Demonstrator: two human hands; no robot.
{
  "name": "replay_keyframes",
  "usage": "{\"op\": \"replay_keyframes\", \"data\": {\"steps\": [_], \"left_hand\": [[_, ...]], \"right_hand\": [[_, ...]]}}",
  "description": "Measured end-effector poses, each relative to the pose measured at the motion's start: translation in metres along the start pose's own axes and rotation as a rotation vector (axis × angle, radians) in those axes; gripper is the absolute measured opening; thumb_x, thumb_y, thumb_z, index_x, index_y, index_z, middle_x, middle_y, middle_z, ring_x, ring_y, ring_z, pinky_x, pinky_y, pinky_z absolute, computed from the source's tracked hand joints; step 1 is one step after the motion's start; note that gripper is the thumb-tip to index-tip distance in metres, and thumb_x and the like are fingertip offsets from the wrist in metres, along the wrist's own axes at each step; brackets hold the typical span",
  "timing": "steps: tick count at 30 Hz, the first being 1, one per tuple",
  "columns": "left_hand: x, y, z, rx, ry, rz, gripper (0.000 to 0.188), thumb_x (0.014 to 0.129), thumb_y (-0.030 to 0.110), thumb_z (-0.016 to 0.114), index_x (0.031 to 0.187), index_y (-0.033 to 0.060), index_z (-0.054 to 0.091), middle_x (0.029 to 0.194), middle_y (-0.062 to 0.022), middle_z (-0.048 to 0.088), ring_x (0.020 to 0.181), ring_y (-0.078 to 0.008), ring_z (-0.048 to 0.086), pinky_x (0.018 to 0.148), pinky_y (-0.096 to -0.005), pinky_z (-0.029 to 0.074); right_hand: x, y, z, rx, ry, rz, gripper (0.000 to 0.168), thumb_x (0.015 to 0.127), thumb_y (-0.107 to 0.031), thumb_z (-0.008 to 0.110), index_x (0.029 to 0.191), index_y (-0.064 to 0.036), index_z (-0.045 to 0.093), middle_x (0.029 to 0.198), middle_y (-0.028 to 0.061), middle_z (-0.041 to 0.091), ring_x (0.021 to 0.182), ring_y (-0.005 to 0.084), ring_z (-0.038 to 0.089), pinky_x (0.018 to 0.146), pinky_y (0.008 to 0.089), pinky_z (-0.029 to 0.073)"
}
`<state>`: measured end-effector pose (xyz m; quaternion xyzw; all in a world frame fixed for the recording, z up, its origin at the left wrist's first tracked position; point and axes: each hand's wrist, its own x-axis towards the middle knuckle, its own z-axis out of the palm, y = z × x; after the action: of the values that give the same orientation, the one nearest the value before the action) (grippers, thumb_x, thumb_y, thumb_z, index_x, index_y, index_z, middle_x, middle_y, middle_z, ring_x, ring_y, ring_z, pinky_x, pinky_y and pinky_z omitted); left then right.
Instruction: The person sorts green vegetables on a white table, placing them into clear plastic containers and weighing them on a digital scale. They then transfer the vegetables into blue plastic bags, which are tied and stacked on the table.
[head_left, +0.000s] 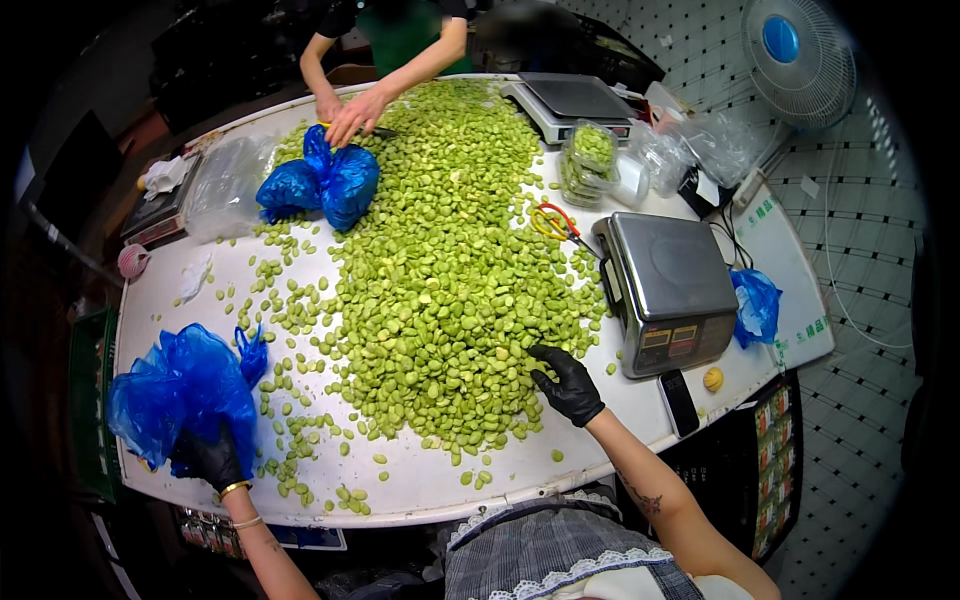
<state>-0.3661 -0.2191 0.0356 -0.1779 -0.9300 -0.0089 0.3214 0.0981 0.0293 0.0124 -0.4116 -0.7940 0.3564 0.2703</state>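
Note:
A wide heap of shelled green broad beans (442, 330) covers the middle of the white table (420, 495). My right hand (568, 386), in a black glove, is at the heap's right edge with thumb and fingers apart. Nothing shows in its grasp, and its fingertips are at the outermost beans. At the table's left end, my gloved left hand (208, 456) grips a crumpled blue plastic bag (191, 375). The bag hides most of those fingers, and what it holds cannot be told. Loose beans (296, 450) lie scattered between this bag and the heap.
Across the table, a person's hands (352, 116) hold a knotted blue bag (322, 184). Digital scales (667, 289) stand at right, beside scissors (559, 221), a phone (679, 403) and stacked clear bean tubs (589, 165). Another scale (570, 105) and a fan (799, 60) are farther back.

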Motion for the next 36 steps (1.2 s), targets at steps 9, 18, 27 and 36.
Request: {"op": "replay_keyframes", "data": {"steps": [9,18,27,36], "left_hand": [[0.025,-0.044,0.161,0.242,-0.814,-0.122,0.062,0.072,0.055,0.043,0.124,0.0215,0.036,0.131,-0.0109,0.031,0.118,-0.0345,0.030,0.093,-0.0546,0.020],[0.083,-0.040,0.148,-0.017,-0.889,-0.263,0.066,0.069,0.047,0.052,0.124,0.0141,0.036,0.129,-0.0134,0.033,0.118,-0.0350,0.030,0.098,-0.0419,0.021],[0.113,-0.080,0.113,-0.210,-0.603,-0.171,0.070,0.064,0.038,0.064,0.123,0.0110,0.038,0.131,-0.0242,0.024,0.120,-0.0376,0.023,0.098,-0.0426,0.021],[0.060,-0.050,0.072,-0.356,-0.083,0.141,0.042,0.079,0.027,0.056,0.110,0.0006,0.047,0.108,-0.0154,0.051,0.096,-0.0277,0.049,0.081,-0.0340,0.039]], "right_hand": [[0.057,-0.010,0.046,-0.234,0.122,-0.109,0.070,0.075,-0.033,0.060,0.129,-0.008,0.023,0.134,0.0211,0.014,0.123,0.0353,0.018,0.099,0.0404,0.020],[0.108,-0.040,0.135,-0.411,0.098,-0.106,0.064,0.072,-0.043,0.054,0.126,-0.016,0.033,0.135,0.0178,0.012,0.119,0.0434,0.014,0.095,0.0521,0.016],[0.088,-0.080,0.154,-0.423,-0.332,-0.350,0.055,0.078,-0.040,0.047,0.126,-0.016,0.033,0.135,0.0137,0.018,0.119,0.0454,0.015,0.097,0.0544,0.012],[0.034,-0.013,0.060,-0.077,-0.087,-0.309,0.027,0.069,-0.011,0.062,0.095,-0.006,0.055,0.100,0.0121,0.052,0.088,0.0272,0.053,0.073,0.0343,0.046]]}}
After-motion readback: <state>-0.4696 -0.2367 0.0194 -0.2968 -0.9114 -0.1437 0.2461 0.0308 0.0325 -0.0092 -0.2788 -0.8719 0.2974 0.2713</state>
